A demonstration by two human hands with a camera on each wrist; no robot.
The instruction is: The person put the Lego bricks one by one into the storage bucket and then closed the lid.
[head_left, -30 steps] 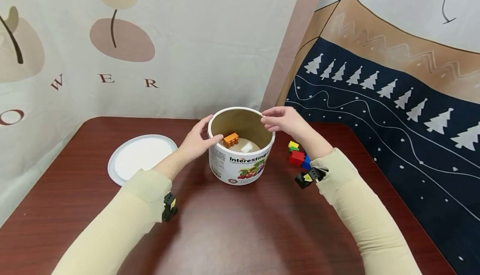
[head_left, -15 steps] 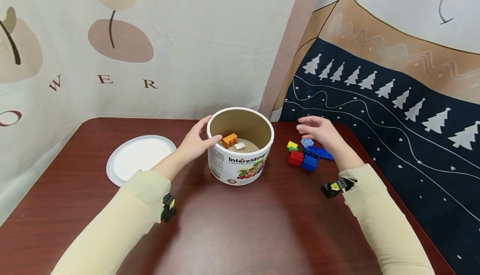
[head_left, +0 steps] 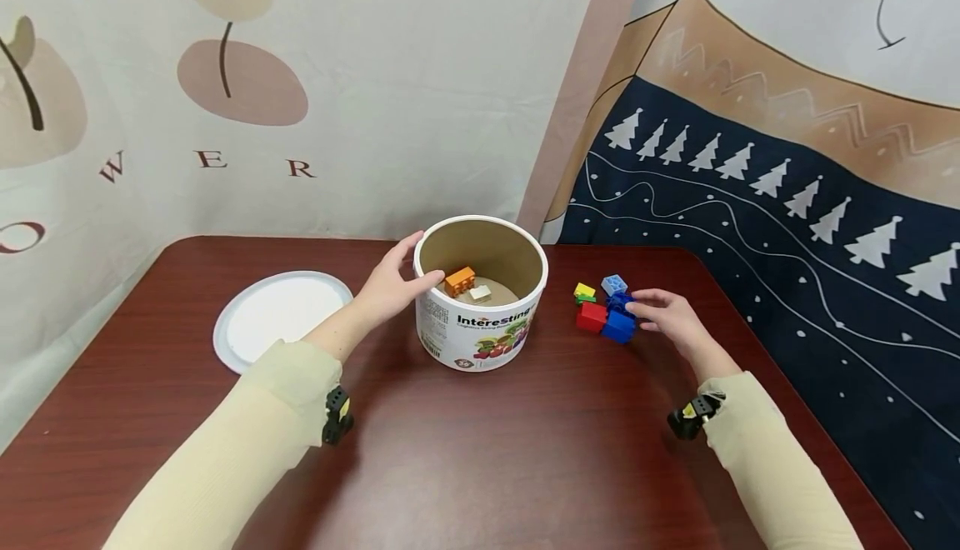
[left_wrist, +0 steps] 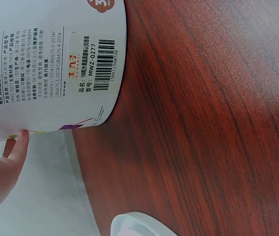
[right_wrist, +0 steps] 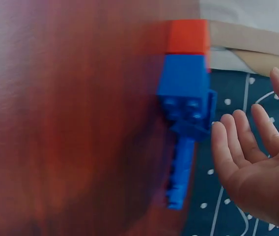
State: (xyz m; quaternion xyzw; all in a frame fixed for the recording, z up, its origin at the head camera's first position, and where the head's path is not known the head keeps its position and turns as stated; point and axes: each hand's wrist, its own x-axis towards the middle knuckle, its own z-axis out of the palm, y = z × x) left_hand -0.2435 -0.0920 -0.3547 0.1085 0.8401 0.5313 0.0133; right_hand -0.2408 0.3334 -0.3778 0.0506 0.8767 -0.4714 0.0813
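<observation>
My left hand (head_left: 390,283) holds the rim of a white round bucket (head_left: 480,337), thumb at the near left of the rim and fingers along its left side. In the left wrist view, those fingertips press against the bucket's printed wall (left_wrist: 46,69). Inside the bucket lie an orange toy brick (head_left: 460,282) and a white toy brick (head_left: 480,293). My right hand (head_left: 667,317) is at the right side of the brick pile, fingers extended beside a large blue brick (right_wrist: 183,76). A long blue toy piece (right_wrist: 180,172) sticks out below it, and the palm holds nothing.
The pile also has a red brick (head_left: 592,317), a light blue brick (head_left: 613,285) and a yellow brick (head_left: 584,290) over a green one. A white round lid (head_left: 281,317) lies left of the bucket on the brown table (head_left: 480,458). Fabric hangings stand behind.
My right hand has left the bucket's right rim, moved right over the bricks and come down beside them. The white brick in the bucket has settled. My left hand stays on the bucket.
</observation>
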